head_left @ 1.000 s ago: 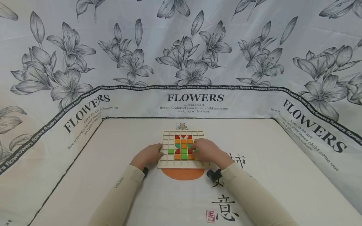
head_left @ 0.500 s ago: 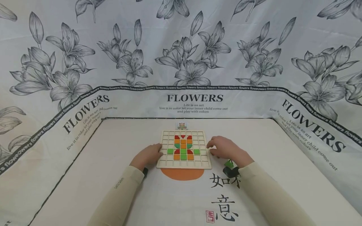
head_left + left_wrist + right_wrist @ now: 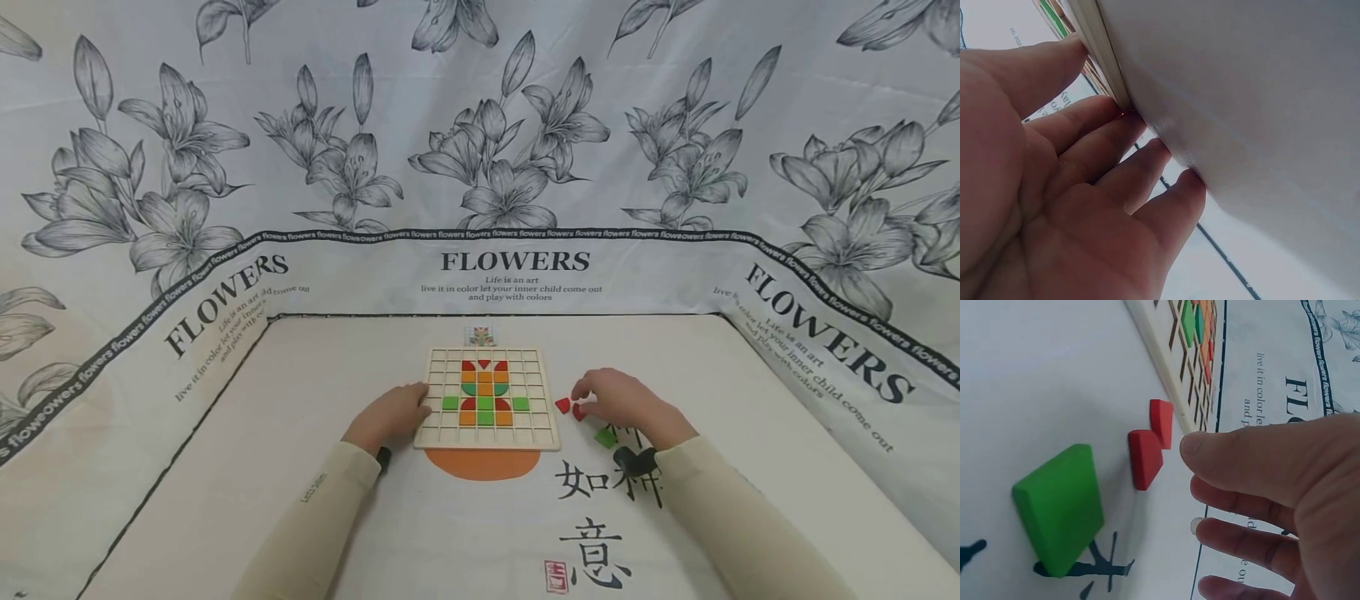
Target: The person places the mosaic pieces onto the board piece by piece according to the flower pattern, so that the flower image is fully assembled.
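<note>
A wooden grid board (image 3: 528, 429) lies flat, with red, orange and green tiles forming a pattern in its middle columns. My left hand (image 3: 390, 412) rests at its left side; in the left wrist view the thumb and index fingertip touch the board's edge (image 3: 1102, 56). To the right of the board, my right hand (image 3: 626, 404) hovers with nothing held. Close to its fingertips lie two red tiles (image 3: 1145, 459), apart from the thumb in the right wrist view. A green tile (image 3: 1063, 509) is nearer to the wrist, flat on the cloth.
A small picture card (image 3: 481, 335) lies just behind the board. Black brush characters (image 3: 592, 550) and an orange disc (image 3: 483, 467) are printed on the white tablecloth. A flower-patterned cloth wall (image 3: 517, 271) closes off the back and sides.
My right hand set a bright green tile in the grid's right side, then drew back rightward to the loose red tiles. My left hand has stayed at the board's left edge.
</note>
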Motion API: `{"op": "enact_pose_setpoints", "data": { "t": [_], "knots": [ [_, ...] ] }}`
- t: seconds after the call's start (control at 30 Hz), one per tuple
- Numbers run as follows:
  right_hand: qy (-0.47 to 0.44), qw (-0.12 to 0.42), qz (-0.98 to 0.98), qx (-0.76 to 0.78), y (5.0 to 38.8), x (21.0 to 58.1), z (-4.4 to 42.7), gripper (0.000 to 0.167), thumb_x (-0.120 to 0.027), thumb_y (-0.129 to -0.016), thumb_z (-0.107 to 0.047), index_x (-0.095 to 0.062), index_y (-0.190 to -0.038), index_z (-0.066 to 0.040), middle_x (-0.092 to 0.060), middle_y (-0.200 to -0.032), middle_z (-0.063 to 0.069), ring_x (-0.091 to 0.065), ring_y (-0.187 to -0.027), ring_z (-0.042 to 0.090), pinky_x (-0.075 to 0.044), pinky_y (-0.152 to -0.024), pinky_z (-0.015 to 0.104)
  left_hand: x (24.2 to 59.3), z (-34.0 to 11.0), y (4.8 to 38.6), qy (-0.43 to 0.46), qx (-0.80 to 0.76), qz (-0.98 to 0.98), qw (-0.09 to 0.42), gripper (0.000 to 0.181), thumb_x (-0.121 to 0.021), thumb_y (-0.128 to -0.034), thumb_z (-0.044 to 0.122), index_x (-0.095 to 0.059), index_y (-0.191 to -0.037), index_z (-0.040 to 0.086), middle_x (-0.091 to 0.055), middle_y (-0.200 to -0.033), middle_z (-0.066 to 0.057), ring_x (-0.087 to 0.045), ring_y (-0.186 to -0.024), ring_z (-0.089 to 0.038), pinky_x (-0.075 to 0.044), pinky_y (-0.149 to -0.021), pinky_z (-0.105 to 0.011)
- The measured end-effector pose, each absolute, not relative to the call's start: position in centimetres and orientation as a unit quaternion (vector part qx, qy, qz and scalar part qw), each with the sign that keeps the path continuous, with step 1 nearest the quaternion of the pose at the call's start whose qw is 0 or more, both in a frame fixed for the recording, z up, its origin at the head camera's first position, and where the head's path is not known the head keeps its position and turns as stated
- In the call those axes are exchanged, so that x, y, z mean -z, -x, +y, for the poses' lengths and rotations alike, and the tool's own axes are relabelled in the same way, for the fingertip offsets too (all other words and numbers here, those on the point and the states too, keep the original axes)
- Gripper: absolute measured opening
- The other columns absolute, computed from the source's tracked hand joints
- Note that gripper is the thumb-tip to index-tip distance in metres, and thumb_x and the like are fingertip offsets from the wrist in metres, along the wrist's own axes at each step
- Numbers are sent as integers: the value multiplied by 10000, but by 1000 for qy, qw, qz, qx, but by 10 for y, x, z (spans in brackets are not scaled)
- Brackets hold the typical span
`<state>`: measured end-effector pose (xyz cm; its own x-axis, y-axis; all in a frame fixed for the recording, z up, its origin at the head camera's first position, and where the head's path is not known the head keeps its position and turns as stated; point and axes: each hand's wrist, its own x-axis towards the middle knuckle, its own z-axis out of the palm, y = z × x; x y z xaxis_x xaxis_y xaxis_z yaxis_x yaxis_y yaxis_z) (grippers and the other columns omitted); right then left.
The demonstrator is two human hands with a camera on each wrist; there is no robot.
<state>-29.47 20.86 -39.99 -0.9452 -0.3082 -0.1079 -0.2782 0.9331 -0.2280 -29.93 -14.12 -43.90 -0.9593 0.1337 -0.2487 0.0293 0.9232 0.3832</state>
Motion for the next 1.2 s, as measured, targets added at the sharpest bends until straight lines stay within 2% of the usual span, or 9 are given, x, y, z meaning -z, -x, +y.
{"op": "enact_pose_setpoints", "data": {
  "t": [0.3,0.53,0.73,0.93,1.2],
  "knots": [
    [137,88,981,105,299,413,211,283,-697,-881,-226,-706,-1136,-104,-669,-1068,40,-535,-833,178,-525,-754,336,441,-142,301,-48,-190,971,134,576,-509,-1003,327,-344,-1510,108,-404,-1535,-90,-341,-1442,-280,-294,-1199,-463],
    [134,88,982,98,299,418,209,330,-735,-856,-250,-686,-1141,-91,-658,-998,30,-535,-829,176,-549,-803,367,445,-142,303,-47,-191,971,134,579,-511,-1002,331,-346,-1509,106,-407,-1532,-91,-343,-1441,-282,-294,-1198,-467],
    [136,84,980,119,300,418,207,196,-732,-848,-157,-659,-1030,-155,-643,-914,0,-543,-800,174,-529,-697,292,445,-143,304,-46,-186,973,131,575,-512,-1001,332,-352,-1507,108,-410,-1530,-89,-340,-1442,-285,-292,-1198,-468],
    [136,79,979,128,299,421,209,159,-684,-870,-80,-682,-1017,-141,-644,-888,6,-539,-765,168,-498,-644,265,443,-142,303,-48,-187,972,133,575,-512,-1000,323,-351,-1506,102,-406,-1532,-96,-335,-1444,-289,-292,-1198,-471],
    [156,56,973,161,296,409,203,125,-678,-878,-79,-736,-980,-123,-684,-939,8,-559,-820,177,-541,-723,306,440,-142,300,-45,-190,971,138,577,-514,-1001,322,-348,-1507,100,-402,-1535,-95,-334,-1445,-288,-288,-1200,-472]
  ]
}}
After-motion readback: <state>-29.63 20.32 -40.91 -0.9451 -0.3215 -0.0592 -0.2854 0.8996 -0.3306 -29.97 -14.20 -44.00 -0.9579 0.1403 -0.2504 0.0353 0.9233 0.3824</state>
